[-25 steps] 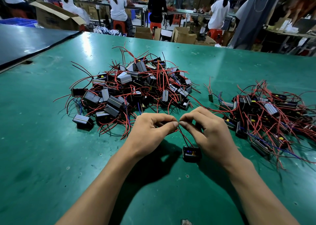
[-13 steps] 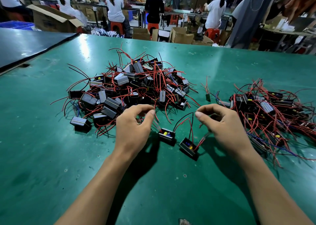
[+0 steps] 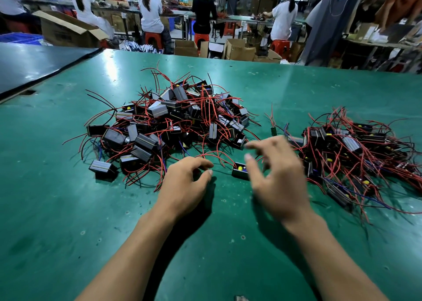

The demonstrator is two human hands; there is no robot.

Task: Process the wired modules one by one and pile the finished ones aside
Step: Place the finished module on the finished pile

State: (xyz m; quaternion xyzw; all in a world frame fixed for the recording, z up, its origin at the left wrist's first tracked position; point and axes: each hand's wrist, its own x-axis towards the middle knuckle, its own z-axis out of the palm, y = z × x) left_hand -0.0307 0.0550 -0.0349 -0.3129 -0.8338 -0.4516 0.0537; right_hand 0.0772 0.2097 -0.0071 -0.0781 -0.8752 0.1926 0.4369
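Note:
A big heap of black wired modules [image 3: 178,118] with red leads lies at the centre of the green table [image 3: 68,209]. A second, flatter pile of modules [image 3: 347,145] sits at the right. One single module [image 3: 238,171], yellow part showing, lies between my hands. My left hand [image 3: 185,184] has its fingers curled, and thumb and forefinger pinch a thin wire that runs to that module. My right hand [image 3: 278,177] is blurred, fingers spread and holding nothing, just above and right of the module.
A small green part [image 3: 273,130] on a wire lies between the two piles. A dark tabletop [image 3: 34,65] adjoins on the left. Beyond the far edge stand cardboard boxes [image 3: 237,49] and seated workers at benches.
My hands parted from twisting one module's wires. That module has left my right hand, which now swings back from the right pile. My left hand has drawn a fresh module out of the heap.

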